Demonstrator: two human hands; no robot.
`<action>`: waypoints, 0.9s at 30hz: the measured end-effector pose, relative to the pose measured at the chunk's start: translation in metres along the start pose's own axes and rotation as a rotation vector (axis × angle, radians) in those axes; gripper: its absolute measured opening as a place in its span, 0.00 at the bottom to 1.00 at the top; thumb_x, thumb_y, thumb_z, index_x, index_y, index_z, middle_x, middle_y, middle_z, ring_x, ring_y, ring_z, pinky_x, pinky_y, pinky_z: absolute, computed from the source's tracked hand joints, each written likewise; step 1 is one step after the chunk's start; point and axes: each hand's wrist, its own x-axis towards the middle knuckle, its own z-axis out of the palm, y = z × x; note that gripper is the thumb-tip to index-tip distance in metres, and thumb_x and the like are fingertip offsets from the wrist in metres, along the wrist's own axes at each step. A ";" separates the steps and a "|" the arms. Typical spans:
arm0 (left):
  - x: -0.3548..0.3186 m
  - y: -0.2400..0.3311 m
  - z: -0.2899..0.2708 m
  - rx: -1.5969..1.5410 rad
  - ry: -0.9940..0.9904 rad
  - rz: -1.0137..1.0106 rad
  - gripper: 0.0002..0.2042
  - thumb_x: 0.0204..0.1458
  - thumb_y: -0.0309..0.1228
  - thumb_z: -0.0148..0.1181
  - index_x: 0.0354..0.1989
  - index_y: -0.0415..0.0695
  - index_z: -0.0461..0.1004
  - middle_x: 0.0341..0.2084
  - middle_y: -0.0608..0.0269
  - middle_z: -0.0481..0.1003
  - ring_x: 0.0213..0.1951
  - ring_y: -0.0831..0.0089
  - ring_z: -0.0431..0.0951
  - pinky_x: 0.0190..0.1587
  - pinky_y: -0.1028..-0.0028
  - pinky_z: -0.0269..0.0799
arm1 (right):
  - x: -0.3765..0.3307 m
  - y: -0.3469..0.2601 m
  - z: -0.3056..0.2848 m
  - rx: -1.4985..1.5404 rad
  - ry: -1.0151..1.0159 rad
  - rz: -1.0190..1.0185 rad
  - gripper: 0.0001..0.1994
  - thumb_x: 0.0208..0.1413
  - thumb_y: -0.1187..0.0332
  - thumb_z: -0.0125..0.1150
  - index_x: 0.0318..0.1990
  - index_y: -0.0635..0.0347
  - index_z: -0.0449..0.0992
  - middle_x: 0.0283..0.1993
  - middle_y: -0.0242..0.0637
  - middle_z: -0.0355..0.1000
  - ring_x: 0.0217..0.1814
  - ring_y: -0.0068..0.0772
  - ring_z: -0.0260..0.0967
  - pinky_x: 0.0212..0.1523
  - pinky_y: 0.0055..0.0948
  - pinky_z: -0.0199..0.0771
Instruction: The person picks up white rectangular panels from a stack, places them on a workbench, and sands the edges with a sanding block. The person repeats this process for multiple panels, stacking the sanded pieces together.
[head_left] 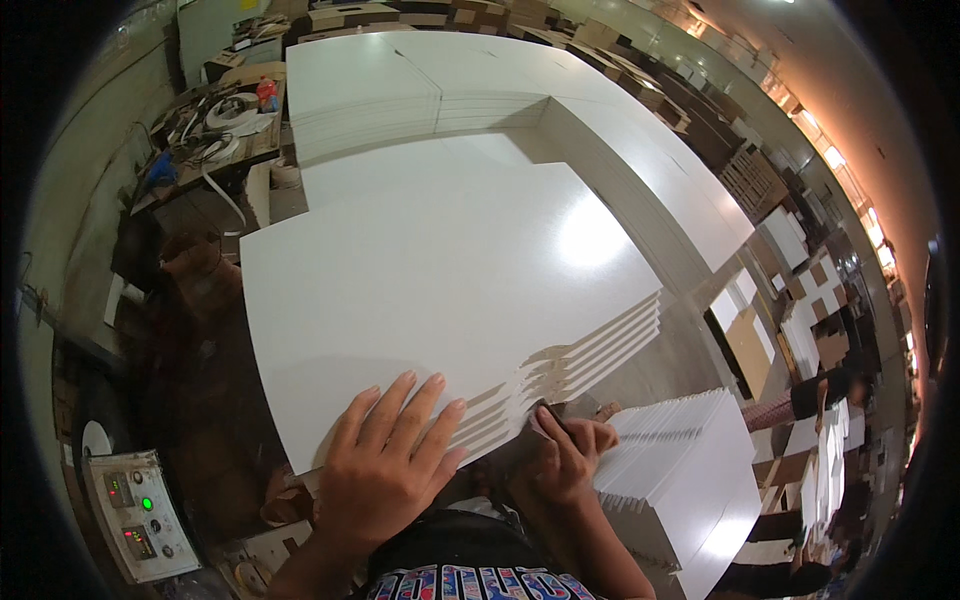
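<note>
A stack of white boards (430, 270) lies in front of me, its layered edges showing along the near right side. My left hand (390, 460) rests palm down on the top board near its front edge, fingers stretched out. Beside the stack's near right edge is my right hand (572, 450), closed around a small dark flat piece (541, 406). That piece meets the board edges, and my fingers hide most of it, so its exact kind cannot be made out.
More white panels (690, 440) stand packed on edge at my right. Larger white boards (650, 150) lie behind the stack. At the left are a control box (140, 520) with lit displays and a cluttered workbench (215, 140). Another person (825, 393) is at the far right.
</note>
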 end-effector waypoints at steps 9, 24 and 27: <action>0.003 0.001 -0.005 0.064 -0.013 0.018 0.25 0.67 0.48 0.76 0.70 0.55 0.87 0.73 0.61 0.82 0.74 0.58 0.81 0.77 0.50 0.74 | 0.080 -0.013 -0.002 -0.090 0.033 0.108 0.20 0.73 0.67 0.67 0.69 0.51 0.91 0.48 0.29 0.75 0.55 0.37 0.64 0.66 0.48 0.54; -0.001 -0.001 0.001 0.025 0.032 0.035 0.26 0.66 0.48 0.80 0.68 0.51 0.87 0.72 0.54 0.83 0.74 0.51 0.81 0.75 0.44 0.76 | 0.046 -0.014 -0.019 0.020 0.186 0.059 0.19 0.67 0.66 0.66 0.60 0.55 0.95 0.42 0.37 0.76 0.52 0.43 0.67 0.64 0.47 0.60; 0.000 0.000 -0.002 0.014 0.025 0.043 0.26 0.65 0.49 0.80 0.68 0.50 0.88 0.72 0.54 0.83 0.74 0.51 0.81 0.75 0.44 0.76 | 0.069 -0.026 -0.003 -0.098 0.115 0.044 0.23 0.67 0.69 0.72 0.69 0.51 0.91 0.49 0.33 0.75 0.57 0.42 0.65 0.68 0.50 0.57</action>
